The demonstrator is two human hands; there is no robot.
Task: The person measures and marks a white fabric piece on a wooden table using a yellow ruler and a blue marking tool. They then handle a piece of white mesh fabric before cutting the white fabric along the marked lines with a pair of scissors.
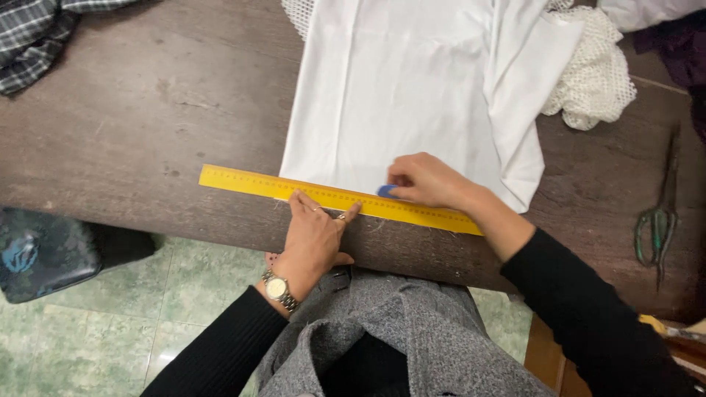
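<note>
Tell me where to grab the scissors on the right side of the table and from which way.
Take the scissors by the looped handles at the end nearest the person, coming from the table's near edge. They lie flat on the table, blades pointing away, with bare wood around them and both hands busy elsewhere at the ruler, so the loops seem freely reachable.

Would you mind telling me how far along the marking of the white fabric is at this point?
Done: the white fabric lies flat on the table, and the yellow ruler is set along its near edge. In hand: the left hand presses the ruler down while the right hand holds blue chalk against it. No drawn line is visible. Left: the scissors lie untouched at the right.
</note>
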